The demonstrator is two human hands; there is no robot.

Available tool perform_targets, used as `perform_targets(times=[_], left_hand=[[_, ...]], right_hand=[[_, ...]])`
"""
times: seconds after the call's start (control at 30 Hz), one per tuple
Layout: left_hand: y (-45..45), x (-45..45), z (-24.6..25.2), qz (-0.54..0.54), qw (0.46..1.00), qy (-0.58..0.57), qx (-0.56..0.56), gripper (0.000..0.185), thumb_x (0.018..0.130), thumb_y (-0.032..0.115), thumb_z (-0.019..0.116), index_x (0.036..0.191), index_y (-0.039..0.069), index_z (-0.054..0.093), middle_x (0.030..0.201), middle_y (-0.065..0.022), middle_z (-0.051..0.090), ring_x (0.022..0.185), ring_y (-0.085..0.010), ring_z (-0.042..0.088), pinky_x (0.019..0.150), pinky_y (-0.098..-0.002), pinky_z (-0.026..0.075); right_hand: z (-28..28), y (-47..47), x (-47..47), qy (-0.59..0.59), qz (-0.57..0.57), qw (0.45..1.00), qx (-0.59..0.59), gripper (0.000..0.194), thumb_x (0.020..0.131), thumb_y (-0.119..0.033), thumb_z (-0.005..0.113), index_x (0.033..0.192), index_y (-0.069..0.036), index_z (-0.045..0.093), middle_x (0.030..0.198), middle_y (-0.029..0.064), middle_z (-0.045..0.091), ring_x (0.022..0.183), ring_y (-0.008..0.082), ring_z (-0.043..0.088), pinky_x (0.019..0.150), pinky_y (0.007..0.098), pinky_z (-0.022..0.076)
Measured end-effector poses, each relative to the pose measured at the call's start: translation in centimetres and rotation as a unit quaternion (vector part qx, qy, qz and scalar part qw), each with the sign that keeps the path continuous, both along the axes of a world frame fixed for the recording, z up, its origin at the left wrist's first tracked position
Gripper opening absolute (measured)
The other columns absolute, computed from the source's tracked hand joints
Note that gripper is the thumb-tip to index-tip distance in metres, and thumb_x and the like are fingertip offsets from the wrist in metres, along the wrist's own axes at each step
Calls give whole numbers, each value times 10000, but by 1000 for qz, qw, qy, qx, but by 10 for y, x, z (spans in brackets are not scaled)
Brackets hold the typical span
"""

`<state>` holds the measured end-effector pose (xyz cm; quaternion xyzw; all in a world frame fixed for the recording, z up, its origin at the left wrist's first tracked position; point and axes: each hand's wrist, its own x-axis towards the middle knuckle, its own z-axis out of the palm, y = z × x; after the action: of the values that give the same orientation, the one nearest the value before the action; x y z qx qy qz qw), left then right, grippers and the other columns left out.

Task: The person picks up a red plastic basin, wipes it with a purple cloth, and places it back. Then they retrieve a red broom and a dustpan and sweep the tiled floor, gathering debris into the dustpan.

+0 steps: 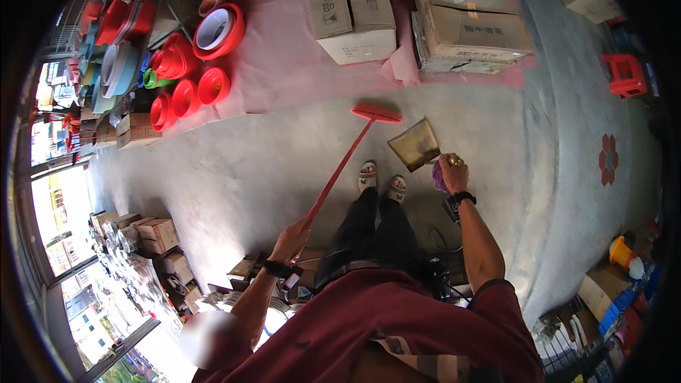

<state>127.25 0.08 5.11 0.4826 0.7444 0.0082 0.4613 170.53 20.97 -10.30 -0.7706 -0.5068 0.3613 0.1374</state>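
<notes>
My left hand [290, 240] is closed around the red handle of a broom [340, 167], whose flat red head rests on the concrete floor ahead of my feet. In my right hand [454, 173] is the handle of a metal dustpan [416, 144], held just right of my sandals. A round brass-coloured piece shows at the top of that fist. Something purple [439, 177] hangs by the same hand; whether I hold it is unclear. The dustpan's wide edge faces up and left, near the broom head but apart from it.
Cardboard boxes [354, 16] stand on pink sheeting [282, 37] ahead, with a larger carton [468, 21] to their right. Red plastic basins [214, 86] and shelves of goods line the left. Small cartons [158, 235] lie at lower left. A red stool [624, 75] stands far right.
</notes>
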Motion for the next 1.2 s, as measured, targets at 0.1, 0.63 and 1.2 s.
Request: perform_targets(times=[0.1,0.63,1.2], left_hand=[[8,0,30,78,995,-24,-64,452,994,215,509,1445,234,522,741,-171,656,619,-313,692,555,-459,530],[75,-4,14,213,963,-108,-121,505,1020,212,542,1519,163,482,560,27,483,395,-95,455,357,-287,400],[-13,7,-5,90,995,20,-39,368,1020,274,491,1352,149,587,692,-134,637,513,-258,632,456,-408,490]], right_hand=[[5,-6,0,14,7,1000,6,451,939,-522,583,1088,-122,731,997,248,723,957,462,675,824,555,534],[-28,-20,18,-35,108,991,70,367,972,-474,624,1098,-138,700,950,209,726,876,435,690,730,546,563],[-34,-5,5,11,84,996,8,391,945,-532,587,1095,-190,703,1058,225,718,1011,452,675,834,565,548]])
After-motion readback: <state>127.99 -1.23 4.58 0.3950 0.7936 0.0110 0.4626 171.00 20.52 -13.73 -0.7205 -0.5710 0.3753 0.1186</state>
